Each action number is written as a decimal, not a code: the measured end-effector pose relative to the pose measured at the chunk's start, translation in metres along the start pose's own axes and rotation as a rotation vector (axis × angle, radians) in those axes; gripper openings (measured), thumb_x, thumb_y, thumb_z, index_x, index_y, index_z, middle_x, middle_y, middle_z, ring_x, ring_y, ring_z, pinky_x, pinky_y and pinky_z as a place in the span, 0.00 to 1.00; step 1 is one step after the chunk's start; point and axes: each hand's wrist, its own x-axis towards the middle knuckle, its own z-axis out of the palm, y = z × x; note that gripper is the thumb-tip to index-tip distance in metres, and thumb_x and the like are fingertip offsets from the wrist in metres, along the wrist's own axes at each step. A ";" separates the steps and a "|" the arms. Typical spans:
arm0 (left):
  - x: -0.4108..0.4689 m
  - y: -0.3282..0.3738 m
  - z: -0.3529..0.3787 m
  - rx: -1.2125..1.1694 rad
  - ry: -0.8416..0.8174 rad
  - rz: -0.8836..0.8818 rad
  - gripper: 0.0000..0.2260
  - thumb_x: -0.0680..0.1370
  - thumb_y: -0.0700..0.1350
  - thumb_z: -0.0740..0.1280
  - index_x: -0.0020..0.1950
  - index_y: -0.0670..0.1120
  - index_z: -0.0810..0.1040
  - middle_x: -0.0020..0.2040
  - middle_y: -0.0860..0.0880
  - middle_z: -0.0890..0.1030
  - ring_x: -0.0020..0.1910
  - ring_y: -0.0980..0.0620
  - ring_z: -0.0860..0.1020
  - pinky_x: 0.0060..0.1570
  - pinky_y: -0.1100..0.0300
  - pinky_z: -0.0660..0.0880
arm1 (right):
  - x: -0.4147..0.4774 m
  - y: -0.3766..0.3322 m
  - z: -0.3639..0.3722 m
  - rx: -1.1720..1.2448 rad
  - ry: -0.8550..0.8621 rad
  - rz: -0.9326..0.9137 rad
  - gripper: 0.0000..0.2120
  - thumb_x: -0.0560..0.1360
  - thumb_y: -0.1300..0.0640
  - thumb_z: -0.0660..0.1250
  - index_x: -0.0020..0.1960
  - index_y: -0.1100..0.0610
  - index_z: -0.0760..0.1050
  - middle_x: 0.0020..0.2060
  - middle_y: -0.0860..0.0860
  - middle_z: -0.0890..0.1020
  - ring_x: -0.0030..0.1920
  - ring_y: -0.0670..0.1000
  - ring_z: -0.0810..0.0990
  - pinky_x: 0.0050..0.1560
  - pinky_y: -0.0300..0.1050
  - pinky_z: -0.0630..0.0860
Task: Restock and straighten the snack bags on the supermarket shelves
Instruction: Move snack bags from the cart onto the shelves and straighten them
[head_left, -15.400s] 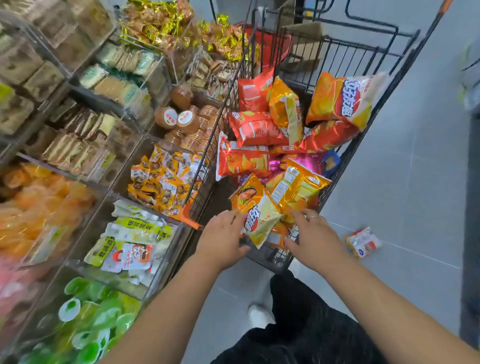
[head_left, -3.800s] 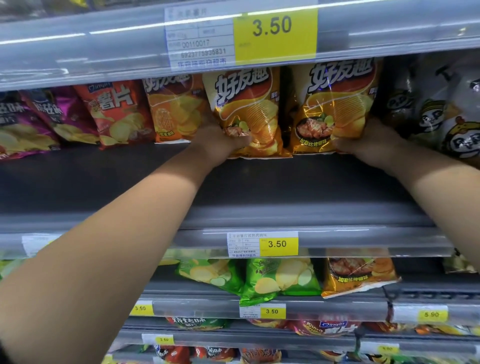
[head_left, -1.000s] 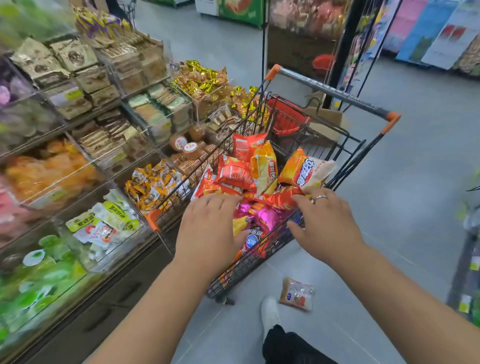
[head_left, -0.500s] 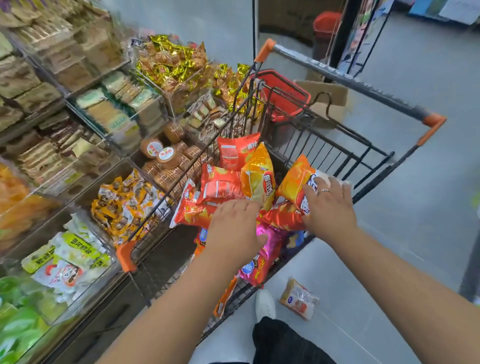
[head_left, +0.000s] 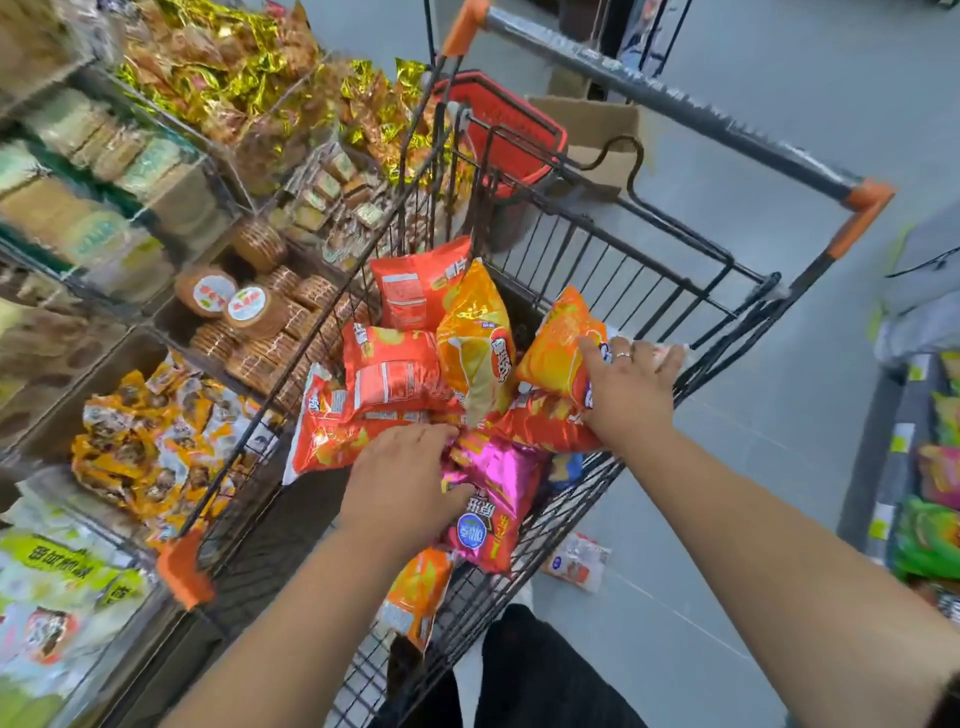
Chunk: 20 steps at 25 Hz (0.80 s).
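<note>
In the wire cart (head_left: 623, 270) the snack bags (head_left: 395, 374) are piled. The right hand (head_left: 628, 384) is laid, fingers spread, on the orange bag (head_left: 556, 353). The left hand (head_left: 405, 483) is set on the magenta bag (head_left: 498, 483); its fingertips are buried, so its grip cannot be told.

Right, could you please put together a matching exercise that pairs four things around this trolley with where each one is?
Things
1. pink bag
2. orange bag
3. small packet
4. red basket

Places
A. on the floor beside the trolley
B. beyond the trolley's far end
C. in the trolley, under the right hand
D. in the trolley, against the left hand

Pairs: 1-D, 2-C, 3-A, 4-B
</note>
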 end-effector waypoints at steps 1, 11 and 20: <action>0.001 -0.003 -0.002 0.000 -0.016 0.011 0.28 0.75 0.62 0.67 0.73 0.55 0.66 0.70 0.53 0.72 0.70 0.50 0.68 0.68 0.54 0.63 | -0.004 0.002 -0.002 0.029 0.026 0.012 0.40 0.73 0.47 0.68 0.78 0.46 0.51 0.71 0.57 0.67 0.71 0.63 0.61 0.68 0.74 0.47; 0.023 -0.027 -0.045 -0.066 0.097 0.215 0.37 0.71 0.61 0.72 0.75 0.49 0.64 0.72 0.47 0.68 0.72 0.45 0.65 0.72 0.51 0.60 | -0.049 -0.004 -0.031 0.221 0.399 -0.485 0.50 0.53 0.56 0.82 0.70 0.48 0.63 0.64 0.51 0.77 0.67 0.56 0.67 0.60 0.67 0.68; 0.015 -0.057 -0.047 -0.208 -0.355 0.076 0.48 0.62 0.63 0.79 0.77 0.54 0.60 0.68 0.50 0.74 0.66 0.48 0.74 0.62 0.58 0.70 | -0.060 -0.057 -0.043 0.215 0.458 -1.001 0.33 0.67 0.56 0.67 0.70 0.47 0.65 0.70 0.48 0.72 0.72 0.58 0.61 0.67 0.66 0.62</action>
